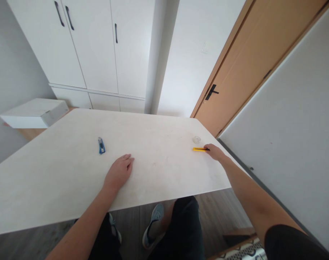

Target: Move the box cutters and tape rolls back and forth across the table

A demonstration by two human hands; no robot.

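At the table's right side, my right hand (214,152) is closed on the right end of a yellow utility knife (199,149). Its black part shows by my fingertips, and the knife lies level, at or just above the tabletop. Just beyond it is a small clear roll of tape (197,139). My left hand (118,172) rests palm down near the middle of the table, fingers loosely bent and nothing in them. A blue utility knife (101,146) lies beyond and left of that hand, apart from it.
The white table (159,180) has its near edge above my legs. A white box-like unit (34,110) stands past its far left corner. White cupboards (94,54) rise behind, with a wooden door (242,54) at the right. A patterned item (242,251) sits below at the lower right.
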